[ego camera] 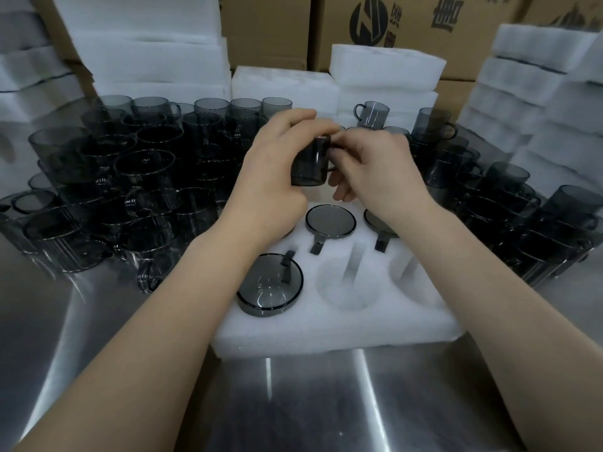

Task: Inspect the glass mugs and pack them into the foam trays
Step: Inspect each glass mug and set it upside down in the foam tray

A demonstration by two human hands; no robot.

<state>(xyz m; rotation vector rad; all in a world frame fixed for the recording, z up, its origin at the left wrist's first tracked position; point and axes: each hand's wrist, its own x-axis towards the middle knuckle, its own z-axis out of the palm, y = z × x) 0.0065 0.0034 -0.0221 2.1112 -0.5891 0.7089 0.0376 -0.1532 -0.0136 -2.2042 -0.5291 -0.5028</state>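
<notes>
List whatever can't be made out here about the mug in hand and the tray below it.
- Held mug: head view; rim and handle mostly covered by the left hand and right hand, so flaws can't be judged.
- Foam tray: back-left pocket hidden under the left wrist; filled or not, unknown.
- Back-right mug: half covered by the right wrist.
- Box print: cut off by the top edge.

Bare left hand (274,171) and right hand (380,172), long bare forearms (182,288).

Shiny metal table (293,402), cardboard boxes (267,27), seemingly stacked
</notes>
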